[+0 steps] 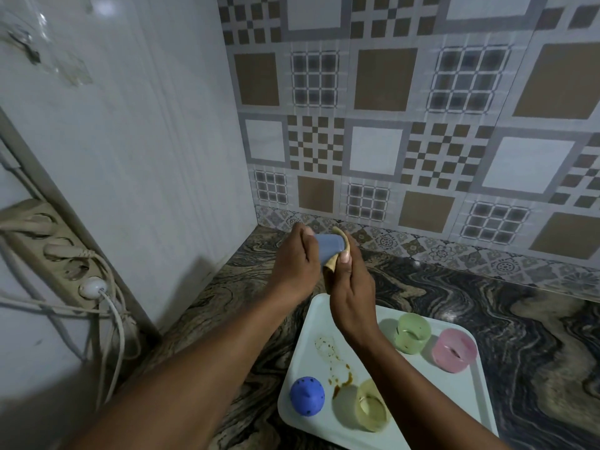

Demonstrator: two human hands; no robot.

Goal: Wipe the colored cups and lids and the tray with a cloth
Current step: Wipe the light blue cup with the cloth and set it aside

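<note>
Head view: left hand (297,258) grips blue cup (329,244) above counter (454,287), at tray's 12 o'clock. Right hand (349,287) presses tan cloth (334,264) against cup. White tray (311,323), stained, holds blue lid (306,396) at 7 o'clock, yellow cup (371,405), green cup (411,332), pink cup (454,350) at 2 o'clock.

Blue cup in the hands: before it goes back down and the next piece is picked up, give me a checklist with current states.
1. Blue cup held by left hand: ok.
2. Cloth pressed to the cup by right hand: ok.
3. Cup fully wiped: cannot tell.
4. Tray clean where the cup would land: not ok, brown stains.
5. Green cup, pink cup, yellow cup and blue lid on the tray, free to take: ok.
</note>
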